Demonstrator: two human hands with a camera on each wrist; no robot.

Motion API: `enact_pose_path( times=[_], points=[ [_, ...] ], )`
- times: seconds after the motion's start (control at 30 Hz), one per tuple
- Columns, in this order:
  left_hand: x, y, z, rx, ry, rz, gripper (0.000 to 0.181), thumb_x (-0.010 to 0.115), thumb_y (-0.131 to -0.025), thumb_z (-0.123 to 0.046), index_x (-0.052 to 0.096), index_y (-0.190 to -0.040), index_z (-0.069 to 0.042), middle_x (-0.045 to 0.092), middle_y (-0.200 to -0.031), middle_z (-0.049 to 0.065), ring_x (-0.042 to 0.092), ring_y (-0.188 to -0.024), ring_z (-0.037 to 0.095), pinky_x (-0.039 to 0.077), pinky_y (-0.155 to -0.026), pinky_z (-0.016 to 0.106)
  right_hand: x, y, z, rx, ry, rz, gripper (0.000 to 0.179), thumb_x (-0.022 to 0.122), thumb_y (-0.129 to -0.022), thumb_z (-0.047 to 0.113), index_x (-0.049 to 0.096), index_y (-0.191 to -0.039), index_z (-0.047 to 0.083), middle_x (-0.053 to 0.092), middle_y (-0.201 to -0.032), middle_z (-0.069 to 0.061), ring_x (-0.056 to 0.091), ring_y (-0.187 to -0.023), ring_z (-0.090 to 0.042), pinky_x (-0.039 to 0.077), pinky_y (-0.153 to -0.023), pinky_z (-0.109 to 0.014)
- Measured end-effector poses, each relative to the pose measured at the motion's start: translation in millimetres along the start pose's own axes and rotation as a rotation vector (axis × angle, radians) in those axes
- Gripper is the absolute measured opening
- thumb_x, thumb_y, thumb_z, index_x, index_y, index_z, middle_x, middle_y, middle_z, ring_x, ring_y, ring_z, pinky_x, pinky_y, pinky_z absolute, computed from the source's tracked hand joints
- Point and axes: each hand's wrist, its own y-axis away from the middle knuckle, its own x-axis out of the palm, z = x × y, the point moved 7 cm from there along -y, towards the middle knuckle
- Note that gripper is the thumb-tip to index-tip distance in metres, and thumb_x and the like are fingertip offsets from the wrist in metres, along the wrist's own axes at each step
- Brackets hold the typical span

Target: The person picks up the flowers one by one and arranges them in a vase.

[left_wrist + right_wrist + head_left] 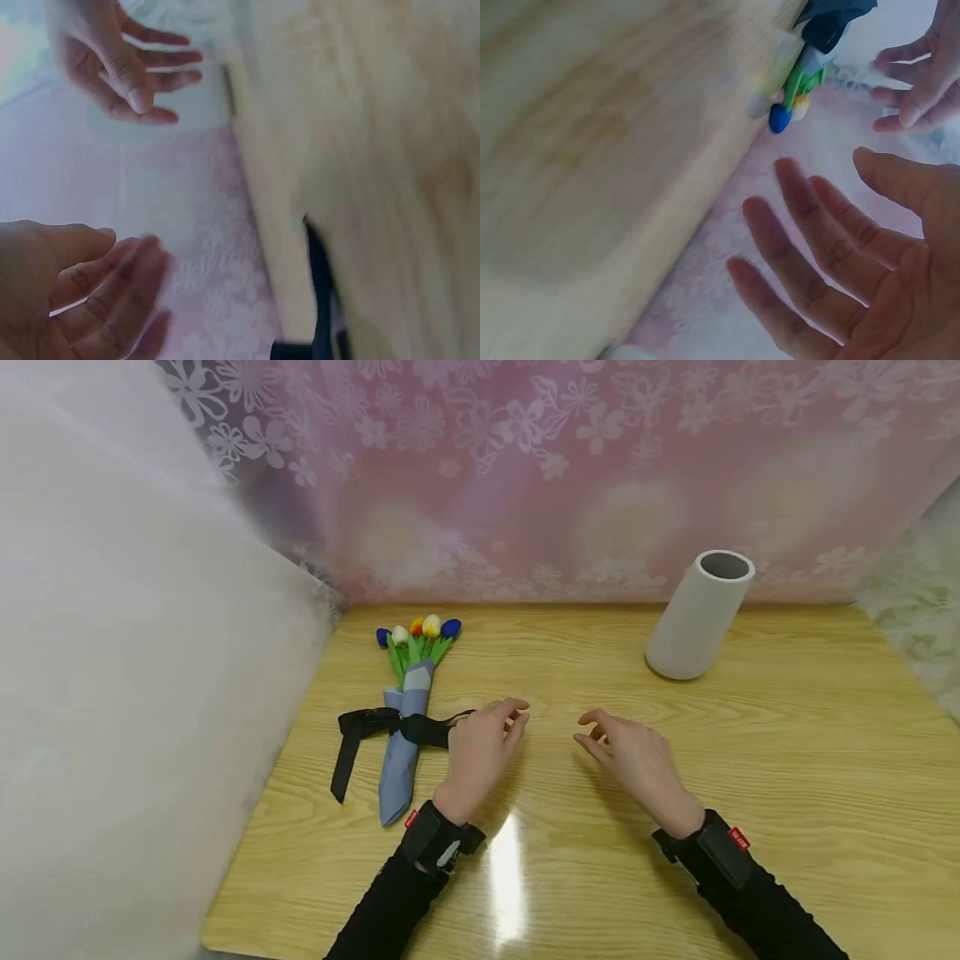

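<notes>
A bouquet of artificial tulips point(416, 647) in blue, white and orange lies on the left of the wooden table, its stems rolled in blue-grey wrapping point(401, 768). Round the wrapping goes a black ribbon point(360, 724), its ends spread to both sides. My left hand point(480, 752) hovers just right of the bouquet, overlapping the ribbon's right end in the head view, with fingers loosely bent and nothing in them. To its right, my right hand point(637, 762) is over the table, its fingers relaxed and apart in the right wrist view, also holding nothing.
A white vase point(697, 618) stands at the back right of the wooden table point(810, 760). Behind the table hangs a pink floral curtain point(525, 510). White sheeting point(135, 693) covers the left side.
</notes>
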Motion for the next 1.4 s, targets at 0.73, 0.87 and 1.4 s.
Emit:
enact_pose_path(
  times=[0.73,0.87,1.4],
  points=[
    [-100.8,4.5,161.7,-0.29,0.177,-0.119,0.022,0.067,-0.101,-0.025,0.078,-0.109,-0.008,0.077,-0.097,0.009,0.072,-0.089,0.027,0.059,-0.077,0.04,63,-109.8,147,-0.219,-0.051,0.097,0.03,0.068,-0.099,0.033,0.076,-0.107,0.005,0.072,-0.098,-0.012,0.064,-0.095,-0.032,0.055,-0.081,-0.041],
    [-89.4,11.1,190.8,-0.346,0.203,-0.032,0.023,0.068,-0.1,-0.023,0.077,-0.112,-0.006,0.076,-0.109,0.012,0.07,-0.103,0.032,0.055,-0.09,0.046,95,-129.3,157,-0.176,-0.089,0.149,0.04,0.068,-0.098,0.036,0.071,-0.11,-0.002,0.07,-0.077,-0.011,0.066,-0.072,-0.027,0.055,-0.064,-0.037],
    [-47.4,27.4,222.4,-0.534,0.219,0.206,0.039,0.076,-0.093,-0.033,0.076,-0.118,-0.003,0.077,-0.099,0.016,0.074,-0.079,0.028,0.057,-0.067,0.035,142,-138.1,180,-0.135,-0.158,0.408,0.069,0.061,-0.103,0.037,0.039,-0.151,-0.007,0.071,-0.097,-0.021,0.071,-0.088,-0.031,0.058,-0.073,-0.041]
  ],
)
